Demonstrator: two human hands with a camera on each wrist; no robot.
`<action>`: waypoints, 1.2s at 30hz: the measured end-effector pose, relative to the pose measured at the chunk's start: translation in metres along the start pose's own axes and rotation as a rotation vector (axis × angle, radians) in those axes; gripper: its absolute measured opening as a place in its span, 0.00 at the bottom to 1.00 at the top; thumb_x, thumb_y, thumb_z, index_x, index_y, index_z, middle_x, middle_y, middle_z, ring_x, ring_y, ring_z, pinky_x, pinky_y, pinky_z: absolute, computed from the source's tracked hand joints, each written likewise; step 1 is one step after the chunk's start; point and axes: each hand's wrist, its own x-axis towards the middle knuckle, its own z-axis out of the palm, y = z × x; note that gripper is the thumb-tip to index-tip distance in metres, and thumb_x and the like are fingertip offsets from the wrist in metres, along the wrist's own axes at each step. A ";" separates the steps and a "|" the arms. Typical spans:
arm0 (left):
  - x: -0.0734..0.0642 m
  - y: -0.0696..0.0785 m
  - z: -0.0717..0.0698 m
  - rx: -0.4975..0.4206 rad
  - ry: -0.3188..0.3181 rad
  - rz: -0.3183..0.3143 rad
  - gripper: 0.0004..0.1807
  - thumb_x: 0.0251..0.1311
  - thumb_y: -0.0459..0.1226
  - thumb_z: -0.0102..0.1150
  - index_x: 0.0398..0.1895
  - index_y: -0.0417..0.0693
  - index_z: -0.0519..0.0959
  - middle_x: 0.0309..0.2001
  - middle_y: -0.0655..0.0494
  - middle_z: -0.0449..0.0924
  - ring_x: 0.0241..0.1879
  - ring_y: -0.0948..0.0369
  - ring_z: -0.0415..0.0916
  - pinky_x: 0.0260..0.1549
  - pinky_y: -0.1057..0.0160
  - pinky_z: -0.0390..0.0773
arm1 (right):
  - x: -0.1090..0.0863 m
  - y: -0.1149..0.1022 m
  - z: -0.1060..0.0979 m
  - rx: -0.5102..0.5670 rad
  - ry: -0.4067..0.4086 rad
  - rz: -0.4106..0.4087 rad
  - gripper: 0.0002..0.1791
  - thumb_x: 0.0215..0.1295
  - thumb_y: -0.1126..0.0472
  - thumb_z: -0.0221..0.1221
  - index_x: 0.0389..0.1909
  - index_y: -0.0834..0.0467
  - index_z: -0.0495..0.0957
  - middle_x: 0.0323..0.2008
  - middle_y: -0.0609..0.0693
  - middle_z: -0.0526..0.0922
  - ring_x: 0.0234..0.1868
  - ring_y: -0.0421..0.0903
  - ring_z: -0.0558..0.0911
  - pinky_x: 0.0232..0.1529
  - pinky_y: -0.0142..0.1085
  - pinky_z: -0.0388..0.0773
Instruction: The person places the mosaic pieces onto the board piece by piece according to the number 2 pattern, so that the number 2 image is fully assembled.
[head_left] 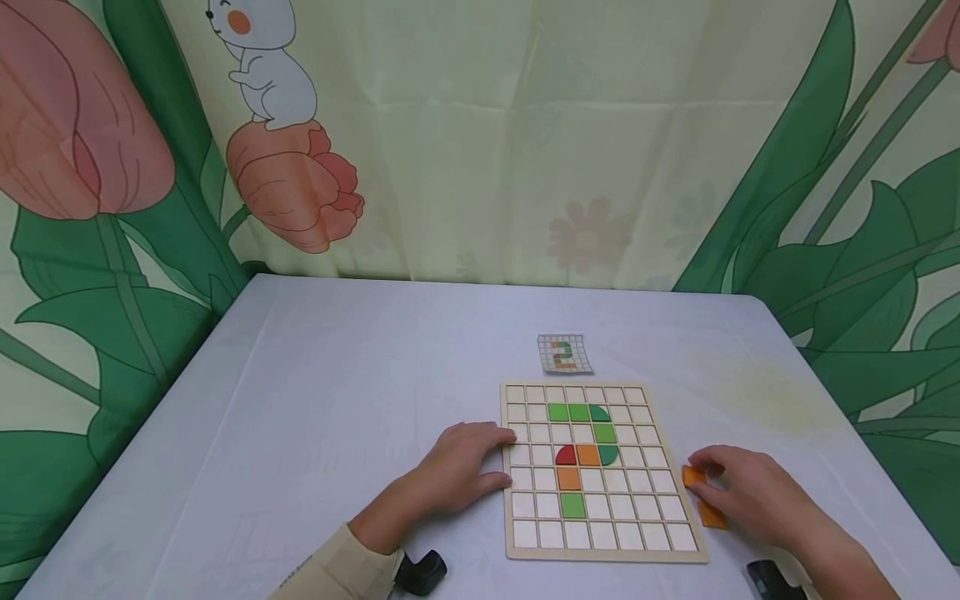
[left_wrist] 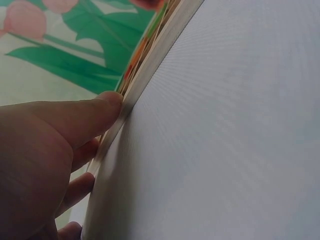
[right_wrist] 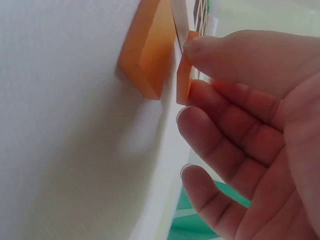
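On the left edge of the wooden grid board (head_left: pixel 532 540), my left hand (head_left: pixel 467 467) rests with its thumb (left_wrist: pixel 107 107) and fingertips touching the frame. Beside the board's right edge, my right hand (head_left: pixel 757 496) pinches an orange square tile (right_wrist: pixel 185 75) between thumb and fingers. Another orange tile (right_wrist: pixel 145 55) lies on the table near that hand. Set in the grid are several green squares (head_left: pixel 573 505), two orange squares (head_left: pixel 588 455), a red rounded piece (head_left: pixel 567 455) and two dark green rounded pieces (head_left: pixel 608 455).
Behind the board lies a small pattern card (head_left: pixel 565 354) with a coloured figure on a grid. The white-covered table (head_left: pixel 337 400) reaches back to a printed curtain (head_left: pixel 465 167). Black wrist devices (head_left: pixel 422 573) are near both wrists.
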 end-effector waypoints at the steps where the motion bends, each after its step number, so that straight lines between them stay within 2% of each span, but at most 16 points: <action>1: 0.000 0.000 0.000 0.001 0.001 0.001 0.28 0.62 0.43 0.69 0.64 0.49 0.75 0.61 0.56 0.77 0.65 0.56 0.69 0.65 0.46 0.64 | 0.000 0.000 -0.001 0.006 0.002 0.001 0.20 0.57 0.57 0.71 0.47 0.64 0.83 0.39 0.50 0.83 0.40 0.51 0.77 0.48 0.57 0.78; 10: 0.001 0.000 0.000 0.010 0.002 0.000 0.28 0.62 0.43 0.69 0.64 0.49 0.75 0.60 0.56 0.77 0.65 0.56 0.69 0.64 0.47 0.65 | -0.001 -0.005 -0.004 0.073 0.026 0.001 0.20 0.60 0.57 0.69 0.49 0.64 0.82 0.42 0.52 0.84 0.45 0.56 0.79 0.48 0.57 0.79; 16: 0.000 -0.001 -0.001 -0.004 0.006 -0.004 0.28 0.63 0.43 0.68 0.65 0.48 0.74 0.61 0.55 0.77 0.66 0.55 0.68 0.65 0.46 0.64 | 0.000 -0.012 -0.006 0.095 0.045 -0.032 0.21 0.61 0.56 0.69 0.51 0.64 0.81 0.43 0.53 0.84 0.45 0.55 0.79 0.47 0.55 0.81; 24: 0.000 -0.001 0.000 -0.006 0.004 -0.007 0.28 0.62 0.44 0.68 0.65 0.49 0.75 0.61 0.56 0.77 0.65 0.55 0.69 0.65 0.46 0.64 | 0.001 -0.023 -0.007 0.120 0.060 -0.060 0.22 0.61 0.55 0.69 0.51 0.63 0.82 0.44 0.54 0.84 0.48 0.57 0.79 0.48 0.58 0.79; 36: 0.001 0.002 -0.001 0.010 -0.002 -0.009 0.28 0.62 0.43 0.69 0.64 0.49 0.75 0.60 0.56 0.77 0.65 0.56 0.69 0.64 0.47 0.65 | 0.003 -0.043 -0.008 0.120 0.086 -0.177 0.19 0.58 0.58 0.72 0.48 0.60 0.83 0.43 0.49 0.84 0.44 0.52 0.80 0.46 0.53 0.81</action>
